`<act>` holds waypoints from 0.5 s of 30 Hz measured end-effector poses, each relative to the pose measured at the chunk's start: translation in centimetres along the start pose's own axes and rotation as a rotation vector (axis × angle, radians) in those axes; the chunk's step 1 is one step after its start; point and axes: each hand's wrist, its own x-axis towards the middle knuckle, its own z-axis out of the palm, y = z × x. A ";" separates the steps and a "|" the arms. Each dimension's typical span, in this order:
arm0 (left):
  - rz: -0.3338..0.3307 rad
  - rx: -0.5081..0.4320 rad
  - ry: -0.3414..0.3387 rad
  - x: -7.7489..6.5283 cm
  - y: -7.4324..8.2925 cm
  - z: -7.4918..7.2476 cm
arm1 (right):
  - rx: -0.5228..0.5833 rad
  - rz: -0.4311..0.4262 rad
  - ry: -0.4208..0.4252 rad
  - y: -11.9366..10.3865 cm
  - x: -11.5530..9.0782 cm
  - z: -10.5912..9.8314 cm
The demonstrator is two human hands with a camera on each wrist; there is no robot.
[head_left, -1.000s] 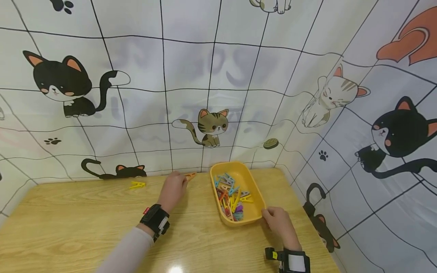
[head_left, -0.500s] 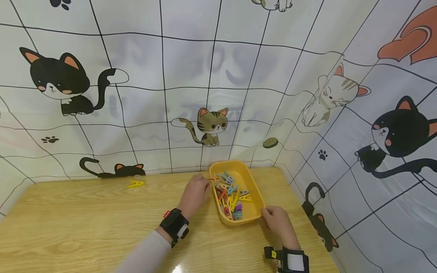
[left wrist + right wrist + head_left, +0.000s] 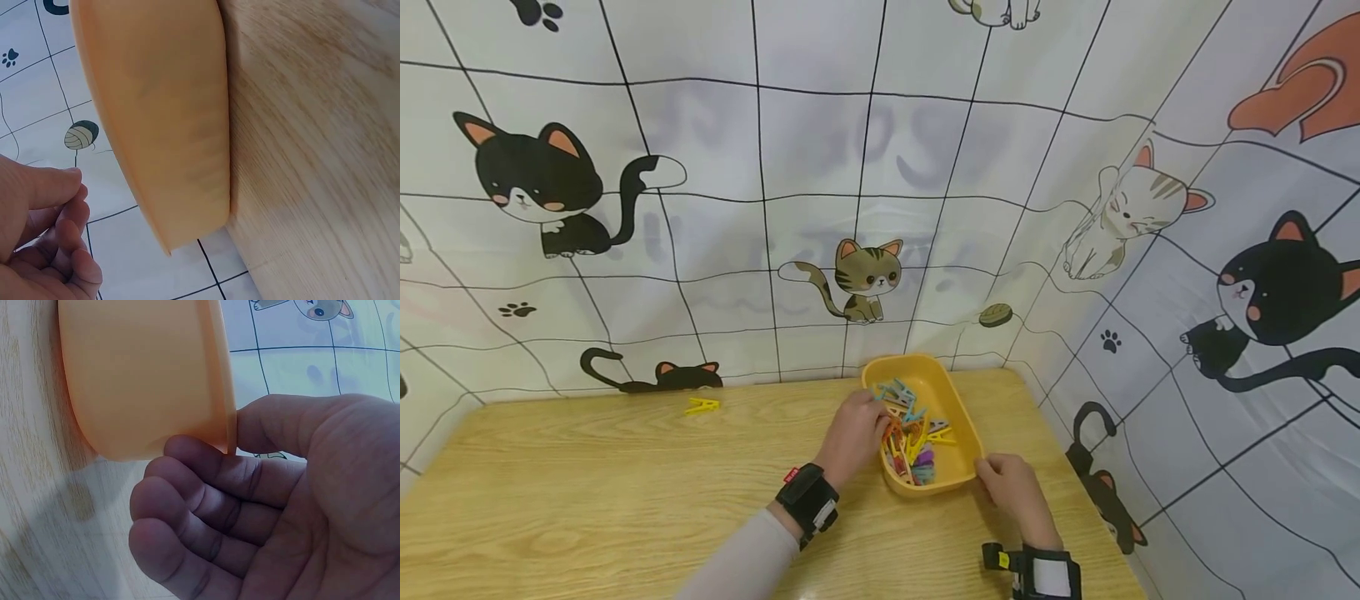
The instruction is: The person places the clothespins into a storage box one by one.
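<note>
My left hand (image 3: pixel 853 429) is over the left rim of a yellow plastic basket (image 3: pixel 961 408). In the left wrist view its thumb and fingertips (image 3: pixel 74 181) come together beside the basket's outer wall, with no clip showing. The head view has an orange clothespin (image 3: pixel 892 430) right at these fingertips; whether they hold it I cannot tell. Blue, yellow, red and purple clothespins (image 3: pixel 917 433) lie heaped in the basket. At the near right corner my right hand (image 3: pixel 1013 490) pinches the basket's rim, thumb on one side and curled fingers (image 3: pixel 194 456) on the other.
One yellow clothespin (image 3: pixel 702 406) lies on the wooden table (image 3: pixel 587 492) near its back edge. White sheeting (image 3: pixel 715 233) printed with cats and grid lines rises behind and to the right of the table.
My left hand has carried an orange clothespin from the back of the table rightward to the basket, then over its rim toward the heap. The right hand keeps its hold on the corner.
</note>
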 end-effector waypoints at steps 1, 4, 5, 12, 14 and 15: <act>-0.001 -0.005 0.004 -0.1 0.0 -0.1 | 0.000 0.003 -0.003 0.0 0.0 0.0; 0.000 -0.020 0.024 -0.3 -0.2 -0.5 | -0.004 0.007 -0.011 0.0 0.1 0.0; -0.002 -0.021 0.029 -0.4 -0.3 -0.6 | -0.005 0.009 -0.012 0.0 0.1 0.0; -0.006 0.008 0.074 -0.9 -1.6 -1.7 | -0.008 0.011 -0.012 0.0 0.1 0.0; -0.010 0.018 0.086 -1.0 -2.1 -2.1 | -0.008 0.010 -0.009 -0.1 0.0 0.0; -0.012 0.020 0.091 -1.1 -2.3 -2.4 | -0.010 0.008 -0.007 -0.1 0.0 0.0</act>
